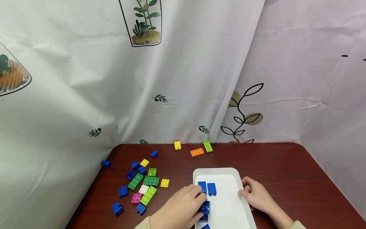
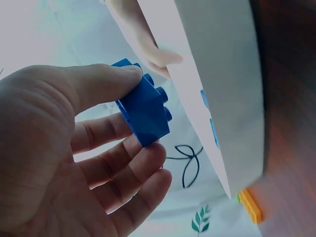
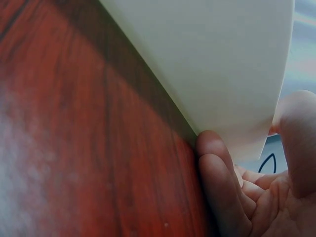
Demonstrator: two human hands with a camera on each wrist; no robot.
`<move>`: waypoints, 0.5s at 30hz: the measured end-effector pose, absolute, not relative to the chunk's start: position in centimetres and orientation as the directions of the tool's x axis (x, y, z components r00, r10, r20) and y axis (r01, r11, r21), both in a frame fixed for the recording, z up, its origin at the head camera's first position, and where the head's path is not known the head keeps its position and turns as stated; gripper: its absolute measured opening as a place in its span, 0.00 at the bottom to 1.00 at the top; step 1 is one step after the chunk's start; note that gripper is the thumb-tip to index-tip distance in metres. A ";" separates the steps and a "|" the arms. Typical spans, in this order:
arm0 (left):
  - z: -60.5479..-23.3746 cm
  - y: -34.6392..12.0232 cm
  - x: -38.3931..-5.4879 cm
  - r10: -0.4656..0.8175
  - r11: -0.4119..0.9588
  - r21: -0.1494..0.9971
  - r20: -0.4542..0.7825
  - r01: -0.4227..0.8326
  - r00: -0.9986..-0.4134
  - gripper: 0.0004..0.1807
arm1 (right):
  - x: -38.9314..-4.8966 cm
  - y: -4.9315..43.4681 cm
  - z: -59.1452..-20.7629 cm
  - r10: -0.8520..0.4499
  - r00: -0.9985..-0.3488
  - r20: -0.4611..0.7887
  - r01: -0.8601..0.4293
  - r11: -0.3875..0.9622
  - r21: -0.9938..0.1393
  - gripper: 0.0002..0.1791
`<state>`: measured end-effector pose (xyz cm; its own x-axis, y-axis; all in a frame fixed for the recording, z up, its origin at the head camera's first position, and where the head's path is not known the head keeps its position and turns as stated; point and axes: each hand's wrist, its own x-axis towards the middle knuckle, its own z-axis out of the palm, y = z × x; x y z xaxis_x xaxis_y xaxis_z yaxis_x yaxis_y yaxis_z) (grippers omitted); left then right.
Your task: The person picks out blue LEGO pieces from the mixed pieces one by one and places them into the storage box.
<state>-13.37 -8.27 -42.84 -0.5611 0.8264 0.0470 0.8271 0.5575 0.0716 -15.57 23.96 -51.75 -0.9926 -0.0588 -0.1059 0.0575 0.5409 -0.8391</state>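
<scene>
My left hand (image 1: 183, 206) is over the left side of a white tray (image 1: 228, 203). It pinches a blue toy brick (image 2: 145, 106) between thumb and fingers, the studs facing away from the palm in the left wrist view. Inside the tray lie several more blue bricks (image 1: 212, 189), in a line down its left side and partly hidden by that hand. On the tray's right side, my right hand (image 1: 258, 195) grips the wall. In the right wrist view, its thumb (image 3: 298, 133) is at the rim and its fingertips (image 3: 212, 143) press low against the outside, near the table.
Left of the tray, loose bricks are scattered on the dark red table (image 1: 300, 178): green (image 1: 151, 181), pink (image 1: 136, 198), white, yellow and several blue (image 1: 118, 209). Toward the back edge lie an orange brick (image 1: 197, 152), a lime one (image 1: 207, 146) and a yellow one (image 1: 177, 145). A printed curtain (image 1: 186, 79) hangs behind.
</scene>
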 end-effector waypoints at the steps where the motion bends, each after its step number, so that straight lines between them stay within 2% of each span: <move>1: -42.9 -7.9 -13.4 0.830 0.552 0.076 0.046 0.831 -0.556 0.23 | -15.6 24.0 -51.7 -0.060 -0.993 -0.106 0.057 0.540 -0.840 0.12; 8: -43.2 -5.7 -13.4 0.853 0.515 0.052 0.066 0.856 -0.518 0.21 | -15.5 24.0 -51.6 -0.067 -0.992 -0.107 0.055 0.536 -0.842 0.12; 15: -43.0 -4.1 -13.5 0.862 0.502 0.044 0.053 0.864 -0.503 0.21 | -15.5 23.9 -51.6 -0.067 -0.992 -0.105 0.053 0.538 -0.841 0.12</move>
